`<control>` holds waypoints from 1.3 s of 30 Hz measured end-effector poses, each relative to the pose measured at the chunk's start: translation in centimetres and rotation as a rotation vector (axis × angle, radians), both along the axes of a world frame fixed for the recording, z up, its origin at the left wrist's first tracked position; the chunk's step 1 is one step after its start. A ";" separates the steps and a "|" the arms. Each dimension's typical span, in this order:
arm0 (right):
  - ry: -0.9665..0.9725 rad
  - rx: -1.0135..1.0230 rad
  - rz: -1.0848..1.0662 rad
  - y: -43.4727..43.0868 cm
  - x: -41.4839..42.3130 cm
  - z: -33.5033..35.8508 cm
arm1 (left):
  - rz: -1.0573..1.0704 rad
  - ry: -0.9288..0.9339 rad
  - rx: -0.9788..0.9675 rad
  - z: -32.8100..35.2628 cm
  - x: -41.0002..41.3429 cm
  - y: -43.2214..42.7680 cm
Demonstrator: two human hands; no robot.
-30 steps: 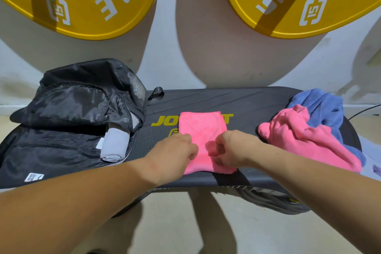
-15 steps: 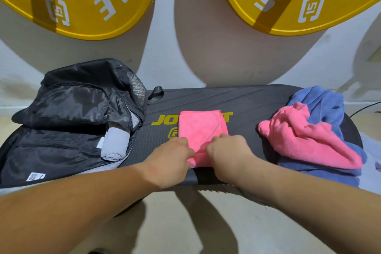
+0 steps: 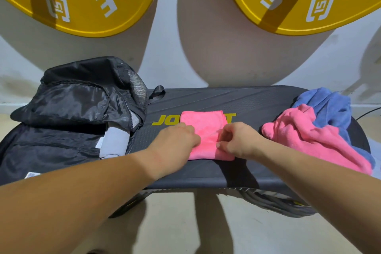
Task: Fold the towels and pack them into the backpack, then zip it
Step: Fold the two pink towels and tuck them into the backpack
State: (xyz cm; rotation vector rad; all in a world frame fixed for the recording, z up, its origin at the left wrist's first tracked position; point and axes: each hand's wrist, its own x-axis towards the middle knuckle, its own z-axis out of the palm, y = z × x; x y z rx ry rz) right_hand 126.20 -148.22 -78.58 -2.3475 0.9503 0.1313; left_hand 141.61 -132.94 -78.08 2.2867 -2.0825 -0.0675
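Leftmost, black backpack (image 3: 68, 121) lies unzipped on the worktop (image 3: 247, 101), grey folded towel (image 3: 114, 142) poking from its mouth. My left hand (image 3: 175, 142) presses flat on the folded pink towel (image 3: 204, 130) mid-worktop, fingers curled on its left edge; my right hand (image 3: 239, 140) pinches its right edge. Tip: keep edges lined up, smooth creases before lifting. Far right, pink crumpled towel (image 3: 305, 136) over blue towel (image 3: 327, 105), both unfolded.
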 end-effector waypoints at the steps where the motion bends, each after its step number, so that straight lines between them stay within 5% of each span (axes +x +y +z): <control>1: -0.018 -0.022 0.041 0.0 0.1 -0.2 | -0.083 -0.062 0.014 -0.3 -0.8 0.4; 8: -0.181 -0.574 0.504 0.8 -0.2 -0.6 | -0.140 -0.135 0.080 -1.2 -1.7 1.5; 11: -0.104 -0.634 0.643 1.1 -0.3 -0.6 | -0.113 -0.053 0.131 -1.0 -1.4 1.2; 15: 0.080 -0.597 0.667 2.3 -0.5 -0.5 | -0.075 0.024 0.141 -0.9 -0.9 1.3; 21: -0.003 -0.457 0.506 2.0 -0.4 0.2 | 0.035 0.136 0.109 -1.8 0.0 1.4; 33: 0.009 -0.023 0.127 1.0 0.2 0.2 | 0.414 0.678 0.114 -2.0 1.8 1.0; 36: 0.050 -0.033 0.098 1.1 0.7 0.4 | 0.406 0.558 0.141 -1.6 1.4 1.0; 39: 0.115 -0.110 0.124 1.2 1.1 0.5 | 0.299 0.147 0.051 -1.2 1.6 1.1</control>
